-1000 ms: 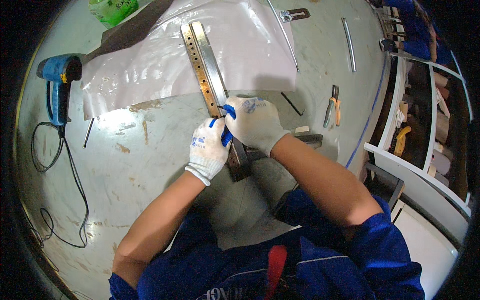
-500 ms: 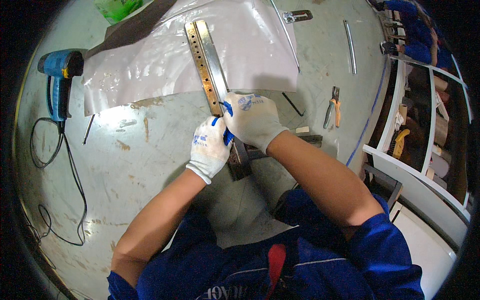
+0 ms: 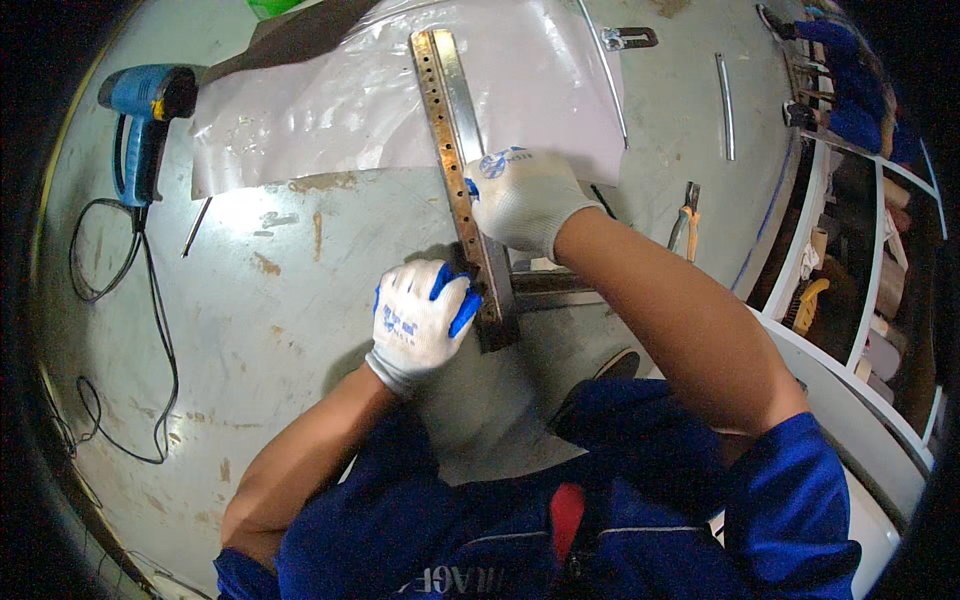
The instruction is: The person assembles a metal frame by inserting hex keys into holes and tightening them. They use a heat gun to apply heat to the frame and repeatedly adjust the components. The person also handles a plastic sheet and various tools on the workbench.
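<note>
- A grey, scuffed floor (image 3: 300, 320) spreads under everything, with a shiny pale sheet (image 3: 290, 135) toward the top, a blue heat gun (image 3: 140, 130) at the left and a white shelf frame (image 3: 868, 265) at the right.
- The right hand (image 3: 525, 195), in a white glove, reaches across from the lower right, knuckles up, fingers bent down at the bar's right side.
- The left hand (image 3: 425, 318), gloved too, comes up from the lower left, back upward, its blue-coated fingers curled.
- The metal bar (image 3: 447, 100), holed along its left side, slants from the sheet down between the hands; the right grip meets it near the middle, the left grip lies beside its lower end.
- The right grip is narrow, the left loosely curled; whether either holds the bar I cannot tell, as the fingers' undersides are hidden.
- The right forearm partly covers the pliers (image 3: 685, 222); a green container (image 3: 270, 8) is cut off above; the co-worker (image 3: 850, 85) is dim.
</note>
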A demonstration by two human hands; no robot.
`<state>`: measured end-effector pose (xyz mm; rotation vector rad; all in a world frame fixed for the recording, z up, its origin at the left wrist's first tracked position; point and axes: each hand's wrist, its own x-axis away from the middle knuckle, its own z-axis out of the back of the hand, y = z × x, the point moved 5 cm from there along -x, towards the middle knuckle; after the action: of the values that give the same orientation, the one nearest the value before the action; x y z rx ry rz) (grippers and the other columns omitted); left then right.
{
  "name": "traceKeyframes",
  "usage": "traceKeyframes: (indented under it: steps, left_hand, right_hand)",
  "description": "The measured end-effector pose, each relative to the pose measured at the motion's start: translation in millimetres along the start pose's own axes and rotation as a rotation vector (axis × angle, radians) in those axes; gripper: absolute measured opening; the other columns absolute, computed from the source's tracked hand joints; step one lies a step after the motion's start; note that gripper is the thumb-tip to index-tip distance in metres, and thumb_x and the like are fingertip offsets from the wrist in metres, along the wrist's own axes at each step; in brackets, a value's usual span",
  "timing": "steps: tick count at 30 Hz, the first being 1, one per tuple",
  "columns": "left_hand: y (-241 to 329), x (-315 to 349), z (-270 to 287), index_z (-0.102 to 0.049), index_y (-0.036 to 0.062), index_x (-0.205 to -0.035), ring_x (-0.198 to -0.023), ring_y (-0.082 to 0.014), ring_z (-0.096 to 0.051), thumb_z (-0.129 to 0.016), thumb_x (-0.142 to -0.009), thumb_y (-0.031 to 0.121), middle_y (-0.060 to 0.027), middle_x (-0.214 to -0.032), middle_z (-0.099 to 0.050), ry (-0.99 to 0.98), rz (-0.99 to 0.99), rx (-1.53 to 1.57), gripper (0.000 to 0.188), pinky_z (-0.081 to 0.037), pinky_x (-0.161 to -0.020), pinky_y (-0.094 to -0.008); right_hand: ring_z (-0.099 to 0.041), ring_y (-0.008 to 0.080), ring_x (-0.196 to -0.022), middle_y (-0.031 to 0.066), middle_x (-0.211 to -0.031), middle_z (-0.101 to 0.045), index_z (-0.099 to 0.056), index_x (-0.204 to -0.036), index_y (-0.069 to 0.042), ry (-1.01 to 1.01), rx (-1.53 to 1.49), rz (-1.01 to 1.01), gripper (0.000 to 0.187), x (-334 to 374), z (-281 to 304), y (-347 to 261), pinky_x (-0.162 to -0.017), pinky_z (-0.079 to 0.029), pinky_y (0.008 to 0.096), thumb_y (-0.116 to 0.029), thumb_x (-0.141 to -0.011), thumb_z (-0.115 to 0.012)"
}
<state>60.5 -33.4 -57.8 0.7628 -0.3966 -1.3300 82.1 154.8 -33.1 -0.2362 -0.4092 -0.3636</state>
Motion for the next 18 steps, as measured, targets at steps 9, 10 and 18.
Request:
traceKeyframes:
  steps: [9, 10, 18]
  left_hand:
    - [-9.2, 9.2, -20.6, -0.059, 0.0081, -0.134, -0.133, -0.0394, -0.050, -0.076, -0.082, 0.030, -0.0197, -0.141, -0.054, 0.007, 0.051, 0.049, 0.059, -0.041, -0.107, -0.0532]
    - [-12.1, 8.1, -17.9, -0.058, 0.0042, -0.135, -0.133, -0.0433, -0.050, -0.079, -0.079, 0.027, -0.0233, -0.143, -0.053, -0.045, 0.064, 0.037, 0.064, -0.041, -0.108, -0.0539]
    - [-56.3, -1.5, 7.5, -0.058, 0.0072, -0.135, -0.129, -0.0442, -0.052, -0.076, -0.086, 0.031, -0.0226, -0.139, -0.055, 0.113, 0.045, -0.122, 0.058, -0.043, -0.105, -0.0564]
  right_hand:
    - [-0.074, 0.0356, -0.091, 0.0158, -0.101, -0.076, -0.075, -0.107, -0.013, -0.251, 0.058, -0.128, 0.027, -24.4, 10.8, -15.0, -0.082, -0.058, 0.0482, -0.026, -0.092, -0.057]
    - [-0.074, 0.0359, -0.093, 0.0163, -0.102, -0.076, -0.075, -0.107, -0.012, -0.302, 0.013, -0.179, 0.028, -26.0, 9.3, -8.9, -0.083, -0.058, 0.0483, -0.026, -0.092, -0.057]
    - [-0.072, 0.0387, -0.101, 0.0235, -0.105, -0.074, -0.075, -0.104, -0.006, -0.351, 0.025, -0.303, 0.035, -6.9, -18.3, 19.5, -0.091, -0.056, 0.0485, -0.034, -0.092, -0.057]
